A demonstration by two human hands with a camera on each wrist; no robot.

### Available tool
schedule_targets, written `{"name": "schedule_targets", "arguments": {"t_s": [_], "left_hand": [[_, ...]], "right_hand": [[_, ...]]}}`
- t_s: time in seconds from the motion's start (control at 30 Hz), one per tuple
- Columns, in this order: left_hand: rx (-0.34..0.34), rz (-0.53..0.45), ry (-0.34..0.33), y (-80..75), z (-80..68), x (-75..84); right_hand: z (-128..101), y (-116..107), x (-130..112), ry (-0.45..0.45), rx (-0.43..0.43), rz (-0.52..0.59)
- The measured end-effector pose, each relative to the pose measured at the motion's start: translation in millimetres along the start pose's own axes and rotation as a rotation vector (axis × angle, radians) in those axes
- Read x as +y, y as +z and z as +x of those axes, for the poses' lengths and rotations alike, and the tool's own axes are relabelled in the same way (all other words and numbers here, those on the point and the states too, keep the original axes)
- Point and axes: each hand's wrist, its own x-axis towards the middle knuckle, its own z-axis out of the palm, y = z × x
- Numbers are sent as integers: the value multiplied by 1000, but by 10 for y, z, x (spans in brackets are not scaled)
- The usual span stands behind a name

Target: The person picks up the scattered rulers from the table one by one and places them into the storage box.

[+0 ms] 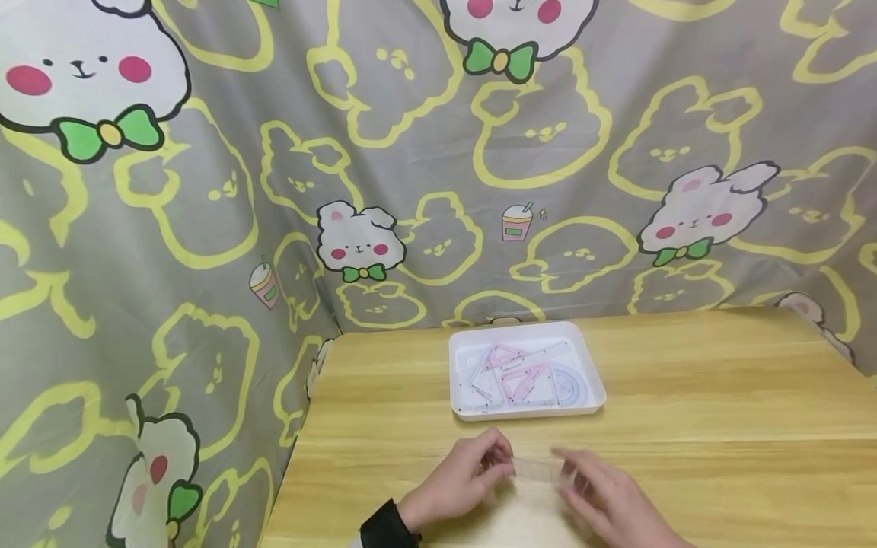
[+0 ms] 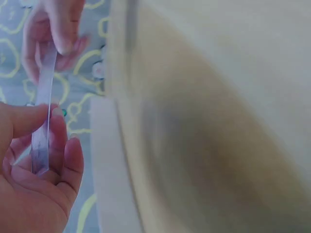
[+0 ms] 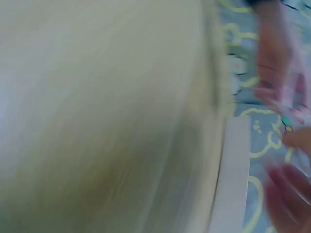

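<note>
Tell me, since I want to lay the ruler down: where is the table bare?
Bare wooden table lies right of the white plastic tray and left of it toward the bunny-print cloth. Crowded: the near edge, where both hands hold the clear ruler.

The table (image 1: 685,396) is made of pale wood with a smooth, soft shine. A white tray (image 1: 457,380) of glossy plastic is seen on it. Clear plastic rulers (image 1: 524,374) are kept inside. Printed cloth (image 1: 205,228) is hung behind.

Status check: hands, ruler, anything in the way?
Left hand and right hand each pinch an end of the clear ruler, held above the table. White tray of rulers and set squares sits beyond, apart from the hands. Nothing in between.
</note>
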Motion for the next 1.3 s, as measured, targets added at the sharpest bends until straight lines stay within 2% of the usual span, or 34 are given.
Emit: {"name": "schedule_targets", "arguments": {"t_s": [0.07,0.13,0.2,0.37,0.53,0.6,0.67,0.77,0.83,0.9,1.13,1.3], "left_hand": [[45,-45,-20,-48,60,26],[70,-77,-37,-80,112,48],[80,-83,-45,-104,160,63],[101,-79,-42,-159,253,78],[128,-92,-56,-202,292,72],[131,-54,-47,-209,300,62],[136,17,-25,-212,314,52],[169,208,16,-220,351,37],[190,316,21,-228,384,36],[200,383,7,-240,422,38],[181,394,-57,-333,544,57],[170,419,-74,-368,605,32]], "right_hand": [[44,-1,8,-72,180,-178],[94,-13,33,-118,282,-284],[146,-27,57,-156,330,-305],[277,-75,99,-202,359,-342],[391,-124,122,-211,337,-382],[420,-145,141,-187,311,-392],[444,-162,171,-164,289,-403],[484,-180,227,-136,251,-421],[517,-185,266,-129,222,-430],[551,-188,303,-123,188,-436],[730,-201,400,-105,62,-429],[817,-203,474,-101,26,-431]]}}
